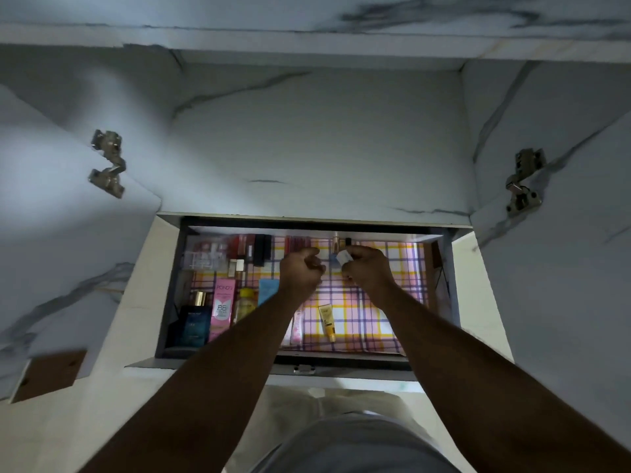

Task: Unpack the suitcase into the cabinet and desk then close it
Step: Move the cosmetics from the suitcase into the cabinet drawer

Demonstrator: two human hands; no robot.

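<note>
Cabinet (317, 138) interior, marble-patterned with both doors swung wide on metal hinges (108, 163), fills the upper view, and below it a pulled-out drawer (450, 288) lined with checked pink, yellow and purple paper holds the unpacked toiletries. Over the drawer's far half the right hand (367, 269) pinches a small white-and-blue item (342, 257) between thumb and fingertips — probably a little tube or sachet, though it is too small and dim to name. Just beside it, the left hand (300, 273) is curled into a loose fist; whether anything sits inside it cannot be told from this angle. Beneath the right forearm a yellow tube (327, 322) lies flat on the liner with its cap pointing toward the near edge. Along the drawer's left side stand a pink Pond's BB cream box (222, 308), a dark blue perfume bottle (193, 319) with a gold cap, an amber bottle (246, 302) and a light blue packet (268, 290). Farther back, in the left rear corner, are a clear plastic box (205, 256) and a row of lipsticks (254, 249) and other slim dark cosmetics. At the drawer's near front edge a small metal latch (304, 369) is visible, and below it the person's pale trousers (327, 404).
</note>
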